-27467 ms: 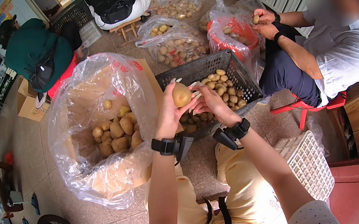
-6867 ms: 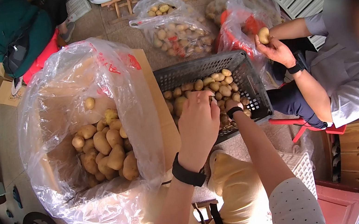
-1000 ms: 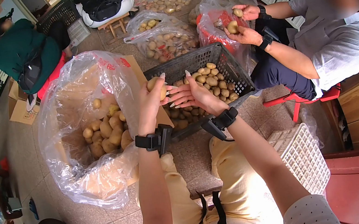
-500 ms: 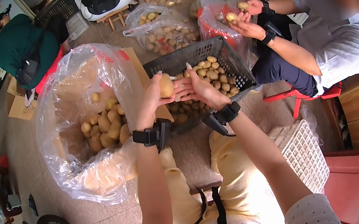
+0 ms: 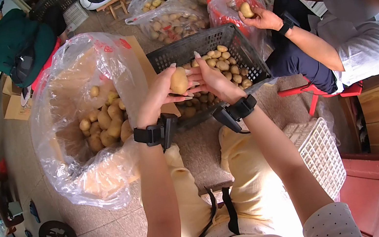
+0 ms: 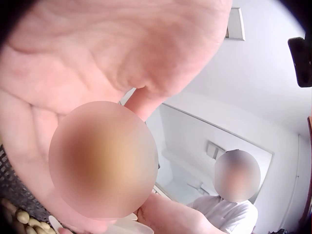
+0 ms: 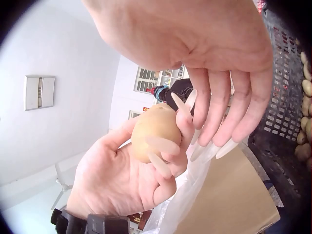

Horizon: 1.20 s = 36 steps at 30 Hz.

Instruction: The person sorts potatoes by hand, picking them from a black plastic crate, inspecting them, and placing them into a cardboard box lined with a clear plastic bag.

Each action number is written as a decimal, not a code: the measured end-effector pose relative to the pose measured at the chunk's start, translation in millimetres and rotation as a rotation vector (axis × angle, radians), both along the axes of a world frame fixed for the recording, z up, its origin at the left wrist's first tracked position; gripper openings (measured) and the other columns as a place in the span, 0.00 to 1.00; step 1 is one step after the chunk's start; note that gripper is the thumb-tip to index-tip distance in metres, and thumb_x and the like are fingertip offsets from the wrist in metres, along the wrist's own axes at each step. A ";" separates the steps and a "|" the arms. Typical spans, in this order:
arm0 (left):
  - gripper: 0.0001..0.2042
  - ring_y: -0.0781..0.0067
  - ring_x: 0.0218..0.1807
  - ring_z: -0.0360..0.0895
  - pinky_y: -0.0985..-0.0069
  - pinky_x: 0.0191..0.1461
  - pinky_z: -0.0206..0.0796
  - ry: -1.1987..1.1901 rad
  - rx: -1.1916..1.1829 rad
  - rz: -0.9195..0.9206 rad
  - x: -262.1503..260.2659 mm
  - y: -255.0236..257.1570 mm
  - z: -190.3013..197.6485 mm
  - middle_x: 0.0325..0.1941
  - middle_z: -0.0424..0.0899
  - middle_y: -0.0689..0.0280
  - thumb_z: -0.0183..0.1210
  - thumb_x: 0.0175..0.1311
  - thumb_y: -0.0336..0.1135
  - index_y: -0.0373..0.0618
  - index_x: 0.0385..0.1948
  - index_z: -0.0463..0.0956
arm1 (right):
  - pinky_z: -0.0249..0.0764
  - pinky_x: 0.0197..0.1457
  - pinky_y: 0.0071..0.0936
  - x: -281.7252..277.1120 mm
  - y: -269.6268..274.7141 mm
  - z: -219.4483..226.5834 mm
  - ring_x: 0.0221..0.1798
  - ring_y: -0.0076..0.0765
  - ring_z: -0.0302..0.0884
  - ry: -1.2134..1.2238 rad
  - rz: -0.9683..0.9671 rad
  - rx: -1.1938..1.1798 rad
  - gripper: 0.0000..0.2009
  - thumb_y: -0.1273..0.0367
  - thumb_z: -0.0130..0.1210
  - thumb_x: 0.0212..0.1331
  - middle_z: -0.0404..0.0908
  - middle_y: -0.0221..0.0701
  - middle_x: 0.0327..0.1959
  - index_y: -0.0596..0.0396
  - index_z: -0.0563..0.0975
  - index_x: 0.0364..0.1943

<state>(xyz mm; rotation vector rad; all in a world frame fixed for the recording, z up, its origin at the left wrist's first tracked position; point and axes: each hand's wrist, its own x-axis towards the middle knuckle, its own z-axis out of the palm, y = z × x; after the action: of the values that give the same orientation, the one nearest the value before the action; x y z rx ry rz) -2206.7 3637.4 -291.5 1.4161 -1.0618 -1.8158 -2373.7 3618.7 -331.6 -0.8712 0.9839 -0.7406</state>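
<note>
The left hand (image 5: 158,94) curls round the potato (image 5: 178,81); turn it gently, the right hand (image 5: 216,80), fingers seemingly straight, steadying lightly with nails (image 7: 227,148) clear.

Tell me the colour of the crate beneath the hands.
The crate is black, seen best in the head view.

Matt black plastic crate (image 5: 243,49); glossy, crinkled clear plastic bag (image 5: 106,186).

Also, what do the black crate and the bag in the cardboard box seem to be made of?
The black crate looks like stiff, fairly dull plastic, from its regular holes. The bag seems thin, glossy plastic film: wrinkled, shiny, cardboard box showing through.
</note>
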 end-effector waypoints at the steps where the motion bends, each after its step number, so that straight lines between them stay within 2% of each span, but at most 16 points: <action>1: 0.26 0.70 0.36 0.80 0.76 0.45 0.74 -0.008 0.001 0.004 -0.1 -1.4 -0.7 0.38 0.81 0.60 0.45 0.64 0.55 0.39 0.49 0.70 | 0.73 0.50 0.28 0.5 -0.5 1.1 0.44 0.31 0.75 0.016 0.005 -0.013 0.34 0.44 0.27 0.65 0.77 0.38 0.40 0.63 0.71 0.47; 5: 0.26 0.70 0.37 0.80 0.75 0.45 0.74 0.041 -0.026 -0.038 0.1 4.3 2.8 0.40 0.80 0.59 0.48 0.62 0.55 0.39 0.48 0.69 | 0.73 0.48 0.27 0.6 2.5 4.8 0.43 0.31 0.76 0.048 -0.008 -0.008 0.33 0.44 0.27 0.65 0.78 0.38 0.39 0.63 0.71 0.47; 8: 0.26 0.72 0.35 0.79 0.76 0.45 0.74 0.030 -0.065 -0.016 -5.2 12.2 16.9 0.40 0.78 0.60 0.51 0.60 0.55 0.39 0.47 0.70 | 0.73 0.48 0.27 -0.3 -0.1 2.4 0.42 0.31 0.77 0.067 -0.004 0.008 0.33 0.45 0.27 0.65 0.78 0.37 0.39 0.64 0.71 0.48; 11: 0.28 0.75 0.32 0.77 0.76 0.45 0.74 -0.012 -0.054 -0.063 -4.2 12.4 13.8 0.39 0.75 0.63 0.55 0.57 0.56 0.39 0.47 0.69 | 0.73 0.49 0.28 -3.3 -2.1 -7.9 0.40 0.29 0.75 0.004 0.010 -0.026 0.32 0.44 0.29 0.65 0.77 0.34 0.40 0.62 0.70 0.48; 12: 0.29 0.76 0.30 0.75 0.77 0.45 0.74 -0.039 -0.080 -0.054 -3.9 14.6 11.0 0.38 0.75 0.64 0.57 0.55 0.57 0.39 0.48 0.69 | 0.74 0.49 0.28 -2.3 -0.2 -4.3 0.39 0.28 0.74 0.012 -0.021 -0.027 0.31 0.45 0.29 0.65 0.76 0.33 0.38 0.61 0.72 0.45; 14: 0.32 0.78 0.29 0.74 0.77 0.45 0.73 -0.057 -0.070 -0.052 -3.9 16.6 11.9 0.38 0.73 0.65 0.59 0.53 0.56 0.39 0.50 0.66 | 0.74 0.49 0.29 -4.9 -0.2 -6.8 0.40 0.31 0.76 0.049 -0.026 -0.015 0.31 0.46 0.28 0.66 0.76 0.36 0.39 0.62 0.72 0.44; 17: 0.31 0.79 0.28 0.74 0.78 0.43 0.74 -0.077 -0.055 -0.137 -4.9 13.2 16.7 0.37 0.73 0.65 0.58 0.53 0.57 0.39 0.49 0.66 | 0.75 0.49 0.29 -3.8 -4.2 -0.6 0.41 0.33 0.78 0.043 0.001 -0.027 0.32 0.46 0.26 0.66 0.77 0.38 0.41 0.64 0.71 0.45; 19: 0.28 0.80 0.26 0.73 0.80 0.40 0.75 -0.129 -0.086 -0.095 -6.8 12.8 7.4 0.35 0.74 0.66 0.56 0.54 0.59 0.42 0.44 0.69 | 0.74 0.50 0.28 -4.5 -4.8 -5.5 0.40 0.33 0.78 0.040 0.013 -0.033 0.32 0.47 0.25 0.67 0.77 0.38 0.41 0.64 0.71 0.46; 21: 0.29 0.79 0.26 0.73 0.79 0.41 0.75 -0.067 -0.041 -0.195 -3.8 4.5 7.1 0.34 0.74 0.66 0.56 0.55 0.59 0.40 0.45 0.68 | 0.74 0.50 0.29 -3.9 0.1 -0.4 0.41 0.32 0.77 0.084 -0.029 -0.072 0.32 0.47 0.25 0.67 0.77 0.38 0.40 0.63 0.70 0.46; 25: 0.29 0.78 0.28 0.75 0.79 0.42 0.75 -0.019 -0.056 -0.226 -4.0 1.0 8.7 0.34 0.74 0.65 0.56 0.55 0.58 0.39 0.45 0.68 | 0.74 0.50 0.29 -5.0 -5.0 -1.2 0.42 0.31 0.76 0.065 -0.003 -0.052 0.31 0.47 0.26 0.66 0.77 0.38 0.41 0.63 0.70 0.46; 27: 0.30 0.77 0.31 0.76 0.78 0.43 0.75 -0.103 -0.084 -0.121 -7.0 10.1 12.1 0.34 0.74 0.64 0.58 0.54 0.57 0.38 0.46 0.67 | 0.74 0.50 0.29 -2.7 -5.1 -6.9 0.43 0.31 0.76 0.101 -0.050 -0.028 0.32 0.46 0.26 0.66 0.77 0.38 0.41 0.63 0.71 0.46; 29: 0.31 0.77 0.34 0.76 0.78 0.44 0.75 -0.086 -0.075 -0.154 -5.2 10.1 13.8 0.35 0.75 0.63 0.60 0.52 0.55 0.37 0.47 0.67 | 0.73 0.50 0.29 -2.6 -4.5 -8.4 0.42 0.31 0.76 0.110 -0.069 -0.044 0.33 0.45 0.24 0.66 0.77 0.37 0.40 0.62 0.72 0.46; 32: 0.32 0.77 0.36 0.77 0.79 0.44 0.74 -0.110 -0.101 -0.151 -3.8 8.4 5.6 0.37 0.76 0.63 0.62 0.51 0.55 0.37 0.48 0.66 | 0.73 0.51 0.28 -3.7 -5.1 -5.5 0.42 0.31 0.75 0.115 -0.003 -0.025 0.34 0.45 0.23 0.66 0.77 0.37 0.40 0.61 0.74 0.46; 34: 0.31 0.76 0.37 0.78 0.79 0.44 0.74 -0.159 -0.109 -0.102 -5.2 13.9 13.7 0.38 0.76 0.63 0.63 0.50 0.53 0.37 0.47 0.67 | 0.66 0.53 0.25 -4.4 -3.1 -2.8 0.44 0.26 0.72 0.075 0.001 0.028 0.32 0.45 0.28 0.65 0.77 0.32 0.44 0.57 0.75 0.48; 36: 0.30 0.76 0.36 0.79 0.79 0.43 0.74 -0.167 -0.125 -0.090 -5.2 14.6 12.7 0.38 0.76 0.63 0.63 0.51 0.53 0.37 0.46 0.67 | 0.67 0.54 0.26 -5.3 -0.7 1.4 0.45 0.27 0.72 0.095 0.007 0.012 0.32 0.45 0.28 0.65 0.77 0.32 0.44 0.57 0.75 0.48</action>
<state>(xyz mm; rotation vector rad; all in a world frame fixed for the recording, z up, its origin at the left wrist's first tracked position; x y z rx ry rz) -2211.9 3651.9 -278.8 1.4856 -1.3191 -1.6832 -2379.0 3618.1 -330.3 -0.9059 1.0680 -0.6912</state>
